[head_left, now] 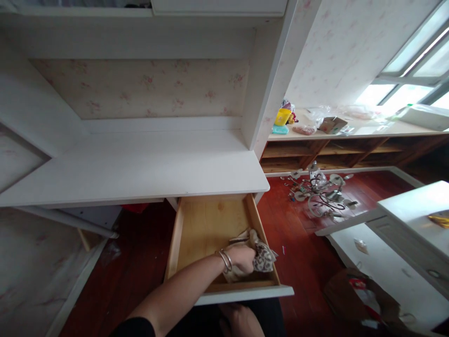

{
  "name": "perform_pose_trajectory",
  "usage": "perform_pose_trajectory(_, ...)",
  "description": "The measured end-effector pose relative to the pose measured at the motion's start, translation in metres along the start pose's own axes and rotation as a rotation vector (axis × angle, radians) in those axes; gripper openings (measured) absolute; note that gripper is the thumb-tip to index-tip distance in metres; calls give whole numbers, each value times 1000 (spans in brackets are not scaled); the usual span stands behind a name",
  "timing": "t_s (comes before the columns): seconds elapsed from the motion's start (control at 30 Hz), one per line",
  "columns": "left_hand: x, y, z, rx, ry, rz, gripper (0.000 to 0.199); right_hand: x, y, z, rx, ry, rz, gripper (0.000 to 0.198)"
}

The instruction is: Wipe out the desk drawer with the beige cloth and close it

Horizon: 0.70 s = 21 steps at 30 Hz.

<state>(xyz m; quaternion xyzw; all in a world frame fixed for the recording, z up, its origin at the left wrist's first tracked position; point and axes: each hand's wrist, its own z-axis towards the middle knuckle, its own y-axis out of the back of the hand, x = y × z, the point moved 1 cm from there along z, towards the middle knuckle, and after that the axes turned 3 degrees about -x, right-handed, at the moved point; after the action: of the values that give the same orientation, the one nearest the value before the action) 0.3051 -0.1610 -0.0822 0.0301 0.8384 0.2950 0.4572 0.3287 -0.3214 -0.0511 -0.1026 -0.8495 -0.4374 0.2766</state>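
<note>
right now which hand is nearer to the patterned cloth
Left. The left hand grips the patterned cloth inside the open drawer; the right hand is apart from it, below the drawer front in the picture.

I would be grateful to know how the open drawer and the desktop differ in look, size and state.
The drawer has a light-wood inside, whereas the desktop is white. The drawer is much narrower than the desktop. The left hand holds a patterned cloth in the drawer, while neither hand touches the desktop. Both have a white front edge.
</note>
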Motion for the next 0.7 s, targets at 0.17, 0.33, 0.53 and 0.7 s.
perform_pose_trajectory(0.17, -29, 1, -28, 149, 63, 334, 11, 5, 3, -2, -11, 17, 3, 46)
perform_pose_trajectory(0.33, -29, 8, -59, -1, 19, 323, 24, 5, -1, -2, -24, 41, -3, 51)
perform_pose_trajectory(0.53, -6, 21, -121, 14, 46, 436, 32, 6, -3, -2, -12, 10, -32, 51)
perform_pose_trajectory(0.7, 23, 33, -183, -40, 52, 539, 23, 7, 0, -1, 12, 28, -49, 52)
